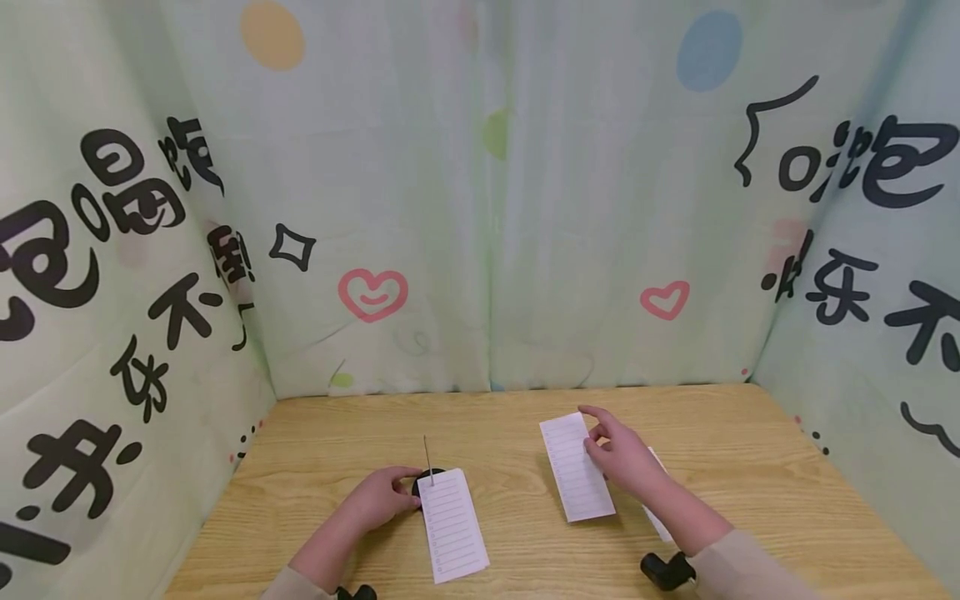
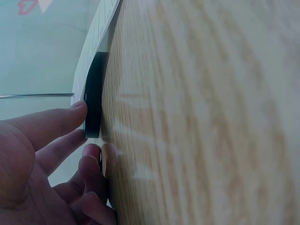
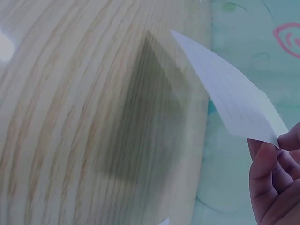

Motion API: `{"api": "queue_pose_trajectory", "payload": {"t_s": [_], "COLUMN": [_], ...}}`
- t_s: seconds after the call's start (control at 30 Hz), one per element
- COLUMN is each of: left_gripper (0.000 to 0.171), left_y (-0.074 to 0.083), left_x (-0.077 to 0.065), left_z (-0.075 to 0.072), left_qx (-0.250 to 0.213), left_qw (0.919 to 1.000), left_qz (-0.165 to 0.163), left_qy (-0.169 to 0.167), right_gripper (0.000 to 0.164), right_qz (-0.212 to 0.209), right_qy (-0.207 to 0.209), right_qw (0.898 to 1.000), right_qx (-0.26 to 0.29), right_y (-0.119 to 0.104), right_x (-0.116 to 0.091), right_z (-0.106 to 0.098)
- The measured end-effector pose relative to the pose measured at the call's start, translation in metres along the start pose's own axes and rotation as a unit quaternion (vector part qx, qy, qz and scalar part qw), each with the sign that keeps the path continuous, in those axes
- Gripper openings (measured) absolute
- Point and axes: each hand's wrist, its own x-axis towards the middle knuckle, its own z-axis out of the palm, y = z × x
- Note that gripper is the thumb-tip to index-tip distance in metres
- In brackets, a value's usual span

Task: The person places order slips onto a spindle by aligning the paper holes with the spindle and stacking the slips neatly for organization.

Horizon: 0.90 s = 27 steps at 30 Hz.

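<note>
Nearest us, at the lower right of the head view, are the right sleeve [image 1: 742, 567] and a black mount [image 1: 667, 571]. Above them, right of centre, the right hand [image 1: 624, 457] pinches the lined card [image 1: 577, 475] near its upper right corner. In the right wrist view this card is tilted, slightly bowed, and raised clear of its shadow on the table [image 1: 300, 450]. Under the forearm we make out part of a spare card [image 1: 659, 525]. At lower centre, left of that, the spiked card [image 1: 455, 529] covers part of a black base [image 2: 95, 93], and a thin spike [image 2: 37, 95] stands through it near its top end. The left hand [image 1: 380, 497] grips the base's rim between thumb and finger. We judge the step in hand to be bringing the lined card to the spike. To do it well, we would hold the base firmly down so that it cannot tip or slide, level the card, and line up its top end over the point. We would pinch close to where the spike must pierce, lest the paper buckle, with fingertips beside the point, never under it, and press straight down.
</note>
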Motion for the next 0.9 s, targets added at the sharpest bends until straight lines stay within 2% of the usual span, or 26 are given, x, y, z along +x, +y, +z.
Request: {"api": "queue_pose_trajectory", "payload": {"t_s": [0.53,0.7,0.9], "left_gripper": [0.047,0.047,0.047], "left_y": [-0.002,0.001,0.001], "left_x": [0.002,0.001,0.0], "left_z": [0.001,0.0,0.0], "left_qx": [-0.004,-0.003,-0.002], "left_qw": [1.0,1.0,1.0], "left_qz": [-0.003,-0.003,0.004], "left_qy": [-0.003,-0.001,0.002], "right_gripper": [0.053,0.054,0.053], "right_qz": [-0.003,-0.019,-0.042], "right_qy": [-0.003,-0.002,-0.022], "right_qw": [0.994,0.99,0.985], "right_qx": [0.108,0.139,0.164], "right_y": [-0.036,-0.051,-0.069], "right_x": [0.011,0.012,0.012], "right_z": [0.039,0.054,0.073]}}
